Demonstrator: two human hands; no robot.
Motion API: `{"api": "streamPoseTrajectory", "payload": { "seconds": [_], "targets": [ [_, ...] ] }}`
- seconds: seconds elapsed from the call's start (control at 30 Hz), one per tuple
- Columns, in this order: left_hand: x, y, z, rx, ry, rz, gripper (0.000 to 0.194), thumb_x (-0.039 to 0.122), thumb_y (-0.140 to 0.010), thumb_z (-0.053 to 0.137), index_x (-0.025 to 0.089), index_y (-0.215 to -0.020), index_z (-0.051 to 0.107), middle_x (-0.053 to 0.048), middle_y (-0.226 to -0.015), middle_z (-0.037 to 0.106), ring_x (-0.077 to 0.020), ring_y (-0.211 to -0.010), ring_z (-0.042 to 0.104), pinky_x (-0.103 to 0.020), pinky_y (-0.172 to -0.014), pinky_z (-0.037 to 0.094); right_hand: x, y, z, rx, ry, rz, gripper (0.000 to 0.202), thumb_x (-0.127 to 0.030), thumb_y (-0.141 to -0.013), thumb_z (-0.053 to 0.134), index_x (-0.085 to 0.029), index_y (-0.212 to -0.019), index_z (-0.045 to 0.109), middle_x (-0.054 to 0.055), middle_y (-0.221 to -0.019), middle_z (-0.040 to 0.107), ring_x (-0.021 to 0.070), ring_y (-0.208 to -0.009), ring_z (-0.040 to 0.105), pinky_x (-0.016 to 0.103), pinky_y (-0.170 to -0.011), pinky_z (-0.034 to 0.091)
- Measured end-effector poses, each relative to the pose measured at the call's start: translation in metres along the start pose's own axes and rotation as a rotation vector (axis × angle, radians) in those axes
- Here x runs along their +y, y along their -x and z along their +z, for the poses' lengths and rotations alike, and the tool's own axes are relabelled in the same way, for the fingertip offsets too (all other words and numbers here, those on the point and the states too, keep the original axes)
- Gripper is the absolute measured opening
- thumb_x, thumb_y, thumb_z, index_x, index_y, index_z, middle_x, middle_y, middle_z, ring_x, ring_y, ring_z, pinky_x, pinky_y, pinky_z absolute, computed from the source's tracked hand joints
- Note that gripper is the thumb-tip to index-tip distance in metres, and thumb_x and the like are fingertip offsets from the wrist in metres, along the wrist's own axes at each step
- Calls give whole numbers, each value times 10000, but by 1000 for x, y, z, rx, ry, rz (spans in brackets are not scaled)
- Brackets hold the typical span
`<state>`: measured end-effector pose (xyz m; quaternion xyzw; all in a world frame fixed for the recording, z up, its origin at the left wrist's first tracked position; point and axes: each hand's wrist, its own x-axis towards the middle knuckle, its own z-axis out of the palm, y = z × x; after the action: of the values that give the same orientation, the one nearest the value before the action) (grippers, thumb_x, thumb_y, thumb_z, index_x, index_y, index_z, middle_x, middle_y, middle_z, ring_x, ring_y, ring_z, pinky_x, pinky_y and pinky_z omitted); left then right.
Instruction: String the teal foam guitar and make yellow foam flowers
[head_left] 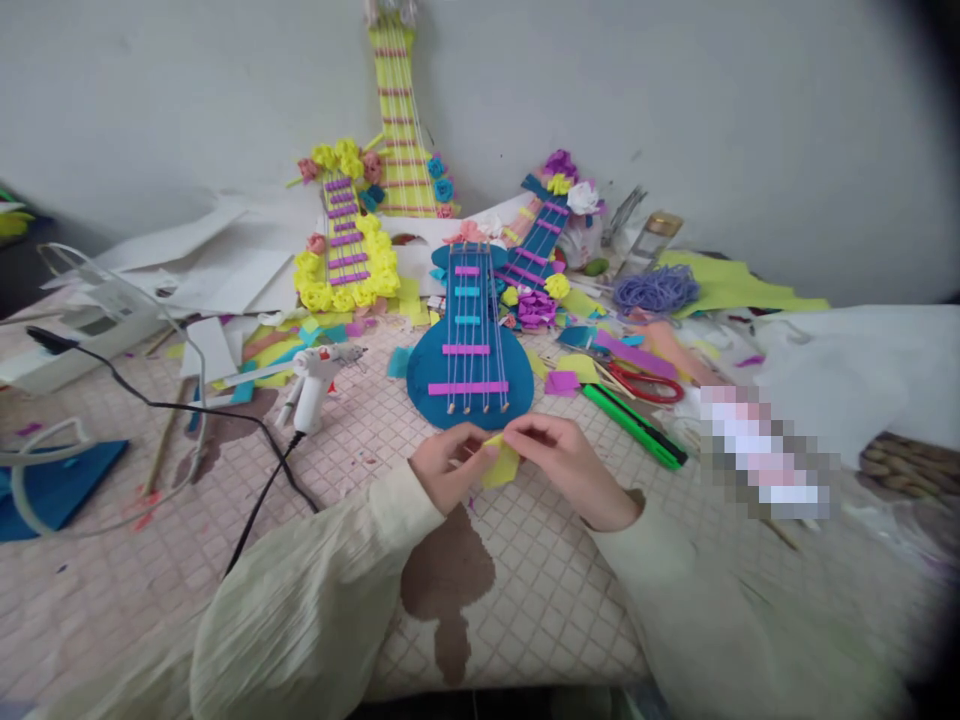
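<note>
Between my two hands is a small piece of yellow paper [501, 466]. My left hand [452, 466] pinches its upper left edge, and my right hand [571, 466] pinches the top near its right side. Just beyond them lies a blue paper guitar [471, 372] with purple and light blue strips across its neck and strings running along it. Neither hand seems to touch the guitar.
A white glue gun [311, 395] with a black cable stands left. Right of the guitar lie a green cutter [634, 425], red-handled scissors [646, 384] and paper scraps. Behind are decorated guitars, including a yellow one [397, 120], and purple yarn [656, 290].
</note>
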<state>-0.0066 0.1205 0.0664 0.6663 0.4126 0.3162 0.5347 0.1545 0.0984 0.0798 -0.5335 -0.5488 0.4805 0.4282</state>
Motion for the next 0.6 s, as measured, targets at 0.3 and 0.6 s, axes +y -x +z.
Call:
{"api": "streamPoseTrajectory", "payload": {
  "seconds": [0.3, 0.6],
  "targets": [
    [-11, -11, 0, -102, 82, -169, 242, 369, -733, 518, 132, -683, 517, 27, -540, 513, -74, -444, 502, -182, -410, 443, 12, 8, -14, 43, 263, -399, 213, -195, -789, 516, -206, -999, 545, 60, -986, 556, 139, -759, 567, 317, -706, 484],
    [-13, -13, 4, -263, -94, -109, 203, 281, -700, 540, 126, -569, 539, 48, -414, 462, -60, -362, 416, -167, -367, 325, 30, 41, -15, -5, 891, -869, 190, -72, -801, 478, -208, -865, 594, 51, -871, 566, 172, -809, 504, 355, -741, 443]
  ]
}}
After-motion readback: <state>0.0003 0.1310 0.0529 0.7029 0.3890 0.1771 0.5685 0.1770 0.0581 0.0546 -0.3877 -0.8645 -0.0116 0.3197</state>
